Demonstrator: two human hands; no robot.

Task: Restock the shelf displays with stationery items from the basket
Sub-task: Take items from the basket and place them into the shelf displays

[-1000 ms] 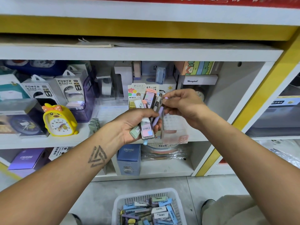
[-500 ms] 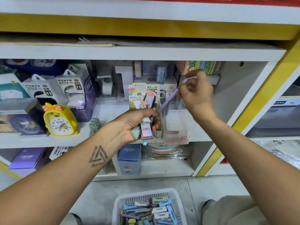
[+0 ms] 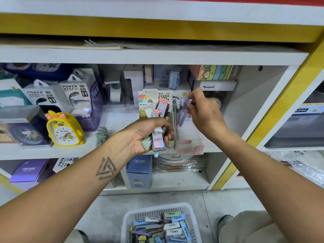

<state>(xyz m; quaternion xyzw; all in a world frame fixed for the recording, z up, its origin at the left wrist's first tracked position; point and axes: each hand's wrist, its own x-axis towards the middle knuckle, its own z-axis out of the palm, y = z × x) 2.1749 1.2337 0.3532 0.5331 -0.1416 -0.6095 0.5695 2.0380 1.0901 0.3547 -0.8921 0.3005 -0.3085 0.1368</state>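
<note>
A bundle of lead-refill cases and pens (image 3: 157,137) is gripped in the left hand (image 3: 145,135), fingers curled round it, in front of the middle shelf (image 3: 122,151). A purple pen (image 3: 189,101) is pinched at its top end between the thumb and fingertips of the right hand (image 3: 205,113), above a clear display holder (image 3: 185,134) on that shelf. Two more pens (image 3: 180,111), one white and one purple, are seen upright in the holder, just left of the right hand. A carded lead-refill display (image 3: 154,100) stands directly behind the left hand. A white basket (image 3: 133,216) holding assorted stationery packs is seen on the floor below, between the arms. A yellow duck clock (image 3: 64,128) is noted on the shelf, well left.
</note>
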